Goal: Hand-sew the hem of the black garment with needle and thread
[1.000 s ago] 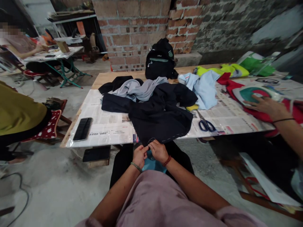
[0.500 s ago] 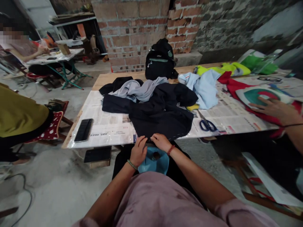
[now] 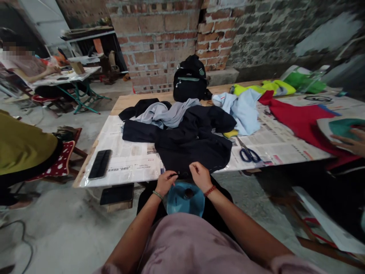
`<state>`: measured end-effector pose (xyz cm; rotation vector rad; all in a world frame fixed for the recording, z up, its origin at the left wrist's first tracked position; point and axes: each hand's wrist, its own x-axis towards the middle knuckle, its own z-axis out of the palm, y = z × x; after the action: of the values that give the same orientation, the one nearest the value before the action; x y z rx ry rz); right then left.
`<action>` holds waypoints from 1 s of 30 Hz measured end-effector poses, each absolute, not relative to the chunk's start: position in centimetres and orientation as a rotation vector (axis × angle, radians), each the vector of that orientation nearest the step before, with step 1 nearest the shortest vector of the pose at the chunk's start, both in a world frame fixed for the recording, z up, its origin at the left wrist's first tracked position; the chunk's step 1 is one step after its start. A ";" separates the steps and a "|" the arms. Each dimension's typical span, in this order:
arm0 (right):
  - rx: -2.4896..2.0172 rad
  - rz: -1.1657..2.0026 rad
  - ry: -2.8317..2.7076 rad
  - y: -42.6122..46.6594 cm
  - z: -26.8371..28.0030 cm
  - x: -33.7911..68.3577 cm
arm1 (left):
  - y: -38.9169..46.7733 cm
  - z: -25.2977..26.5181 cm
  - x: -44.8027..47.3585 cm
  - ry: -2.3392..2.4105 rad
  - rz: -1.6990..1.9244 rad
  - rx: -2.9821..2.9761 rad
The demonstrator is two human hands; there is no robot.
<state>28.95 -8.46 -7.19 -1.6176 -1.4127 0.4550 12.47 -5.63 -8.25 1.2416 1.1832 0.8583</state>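
Observation:
A black garment (image 3: 196,146) lies spread over the near edge of the table, with pale stitch marks along its lower right edge. My left hand (image 3: 165,182) pinches the near hem of that garment at its left corner. Just to the right, my right hand (image 3: 201,178) is raised over the same hem, thumb and fingers pressed together. Whatever those fingers hold is too small to make out. Below both hands, a blue plastic basin (image 3: 173,203) rests between my legs with a small dark round object (image 3: 188,193) inside.
Scissors (image 3: 249,154), a phone (image 3: 99,163), grey cloth (image 3: 179,110), light blue cloth (image 3: 245,114) and a black backpack (image 3: 189,82) are on the newspaper-covered table (image 3: 137,165). At right, a co-worker's hand (image 3: 352,140) touches a white-and-green piece over red cloth (image 3: 302,121).
My right hand has moved right, away from my left, which now pinches the hem more tightly. The co-worker's hand and the white-and-green piece have shifted right. The view has tilted slightly.

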 end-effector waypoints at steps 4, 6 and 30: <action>-1.573 0.547 -1.500 -11.5 -8.7 28.0 | -5.4 -8.3 12.5 1.188 0.834 1.222; -1.546 0.521 -1.603 -11.8 -9.3 27.3 | -5.2 -8.4 12.5 1.193 0.826 1.249; -1.381 0.613 -1.594 -6.4 -8.6 25.8 | -3.8 -8.1 12.7 1.160 0.780 1.018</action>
<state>25.77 -6.37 -8.64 -1.3813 -1.5937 0.6127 12.69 -3.80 -8.12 1.0183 1.1598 0.7802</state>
